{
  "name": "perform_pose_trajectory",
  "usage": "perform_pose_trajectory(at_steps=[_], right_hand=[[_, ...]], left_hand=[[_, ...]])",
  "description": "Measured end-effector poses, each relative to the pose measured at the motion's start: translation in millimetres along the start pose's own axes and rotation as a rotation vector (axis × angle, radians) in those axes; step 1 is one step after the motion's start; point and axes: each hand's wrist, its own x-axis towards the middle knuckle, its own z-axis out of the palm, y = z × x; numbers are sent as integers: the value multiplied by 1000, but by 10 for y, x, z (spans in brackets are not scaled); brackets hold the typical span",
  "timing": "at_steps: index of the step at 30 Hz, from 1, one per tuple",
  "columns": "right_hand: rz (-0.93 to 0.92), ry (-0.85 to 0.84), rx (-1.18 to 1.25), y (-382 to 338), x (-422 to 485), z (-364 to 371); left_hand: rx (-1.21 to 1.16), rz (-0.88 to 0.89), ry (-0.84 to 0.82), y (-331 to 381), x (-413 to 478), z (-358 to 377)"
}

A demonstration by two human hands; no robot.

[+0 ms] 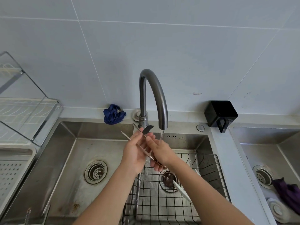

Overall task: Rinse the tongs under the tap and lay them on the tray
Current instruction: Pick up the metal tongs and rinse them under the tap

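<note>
The rinse is under way, and nothing has reached the tray yet. Water runs from the tap (155, 88) in a thin stream (161, 137) and lands on the right hand (162, 153), directly beneath the spout. That hand is wrapped round the hinge end of the tongs (126, 135), fingers curled under it. The two serrated arms slant up and away to the left of the tap's base, out of the falling water. The left hand (133, 155), just left of the stream, lies palm-up against those arms. Its fingers reach along the metal, but I cannot tell whether they close round it or only support it. By my reading, the hinge end is getting wet while the toothed tips stay clear of the stream, so the tongs probably need shifting through the water. What is left after that is the carry to the white perforated tray (17, 151), well to the left of the tap beyond the sink (68, 151), and laying the tongs down there.
</note>
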Motion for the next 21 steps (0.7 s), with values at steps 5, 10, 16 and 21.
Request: perform_pose_trajectory(at_steps=[5, 10, 16, 21], right_hand=[[-105, -214, 324, 163, -156, -103], [-239, 57, 289, 284, -290, -3], [-77, 62, 625, 465, -543, 95], [-7, -257, 803, 579, -662, -8]], left_hand=[[-39, 35, 55, 67, 55, 35], [55, -29, 14, -197, 9, 190], [275, -102, -27, -355, 5, 247], [34, -179, -120, -208, 64, 386]])
